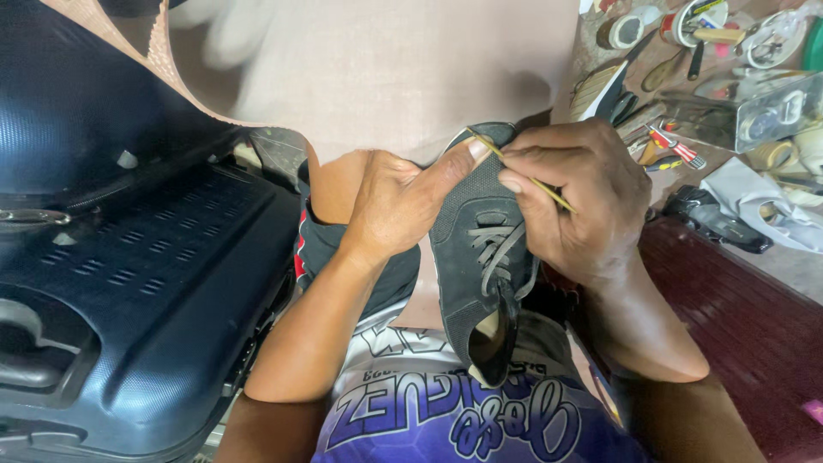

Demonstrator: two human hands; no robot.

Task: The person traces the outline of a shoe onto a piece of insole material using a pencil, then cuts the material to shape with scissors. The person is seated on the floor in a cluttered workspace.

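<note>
Shoe (474,249) toe hidden (fingers (523,163) cover it)

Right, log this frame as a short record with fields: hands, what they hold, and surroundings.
left hand: steadies the toe of the dark lace-up shoe, thumb on its edge
right hand: pinches a thin yellowish stick whose tip meets the toe rim
shoe position: on the lap, toe pointing away
at left: dark hard-shell suitcase
at right: tools and tape rolls on the floor
</note>
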